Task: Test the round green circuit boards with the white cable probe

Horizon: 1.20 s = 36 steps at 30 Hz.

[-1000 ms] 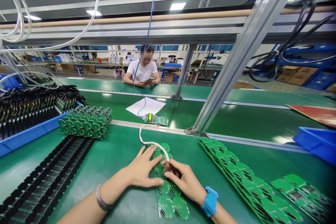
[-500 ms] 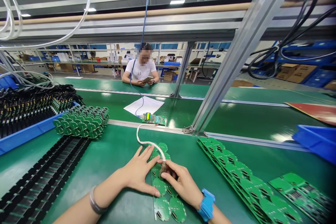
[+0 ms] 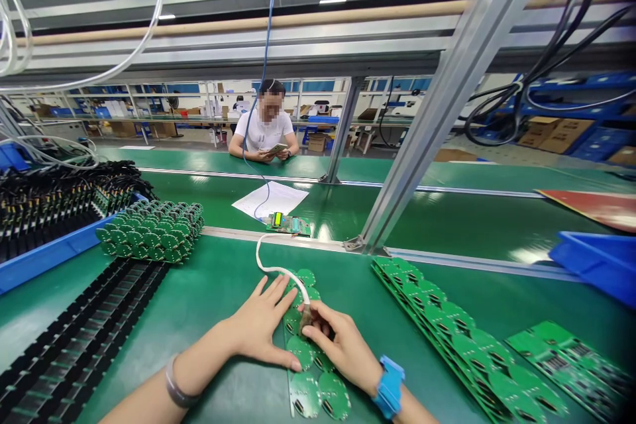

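- Brown connector [image 3: 305,319] on a thick white cable [image 3: 301,283] is pinched between thumb and fingers of the person's right hand [image 3: 342,344], a bright blue band [image 3: 390,385] at the wrist; whether its tip meets the board below cannot be told.
- Fingers spread and grasping nothing, the left hand [image 3: 261,324] lies palm down, its thumb and fingertips over the edge of a green panel of joined round circuit boards [image 3: 304,394]. A grey bracelet [image 3: 176,387] circles that wrist.
- The panel lies on a glossy green work surface [image 3: 223,265], beneath both hands.
- Just beyond, the white cable runs to a small green circuit board with a lit yellow screen [image 3: 293,224], beside a white paper sheet [image 3: 278,197].
- To the right rests a stack of similar green panels [image 3: 452,324], near green rectangular boards [image 3: 571,364].
- To the left, a block of upright green round boards [image 3: 154,232] stands at the far end of black slotted rails [image 3: 84,331], next to a blue plastic tray [image 3: 54,252].
- Across the bench, a co-worker in a white shirt [image 3: 263,132] holds a phone [image 3: 276,149].
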### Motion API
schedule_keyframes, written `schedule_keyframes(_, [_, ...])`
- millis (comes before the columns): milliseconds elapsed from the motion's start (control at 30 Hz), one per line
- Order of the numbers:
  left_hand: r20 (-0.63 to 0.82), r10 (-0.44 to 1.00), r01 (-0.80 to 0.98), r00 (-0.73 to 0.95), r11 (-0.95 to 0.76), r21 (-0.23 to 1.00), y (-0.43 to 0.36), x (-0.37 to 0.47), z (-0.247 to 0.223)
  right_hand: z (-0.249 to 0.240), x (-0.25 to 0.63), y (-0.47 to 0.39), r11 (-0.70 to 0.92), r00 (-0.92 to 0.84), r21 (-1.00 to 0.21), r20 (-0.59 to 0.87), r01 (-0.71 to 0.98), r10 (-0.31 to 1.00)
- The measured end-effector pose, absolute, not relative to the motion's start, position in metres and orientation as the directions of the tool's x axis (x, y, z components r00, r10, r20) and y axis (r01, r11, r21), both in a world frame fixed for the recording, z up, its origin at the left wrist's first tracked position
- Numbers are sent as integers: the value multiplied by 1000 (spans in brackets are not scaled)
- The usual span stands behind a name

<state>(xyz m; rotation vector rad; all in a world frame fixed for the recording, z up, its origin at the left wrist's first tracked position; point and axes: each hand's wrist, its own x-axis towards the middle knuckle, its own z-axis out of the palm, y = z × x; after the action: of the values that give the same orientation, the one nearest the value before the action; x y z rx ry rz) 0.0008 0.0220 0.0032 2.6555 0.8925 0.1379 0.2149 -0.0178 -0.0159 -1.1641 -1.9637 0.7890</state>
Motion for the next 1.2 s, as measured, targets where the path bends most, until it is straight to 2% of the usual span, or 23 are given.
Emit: schedule_keyframes(1200, [-25,590,559,807,-749,355,24,-1,5,-14,214,-18,407,-346,-791,263,457,901])
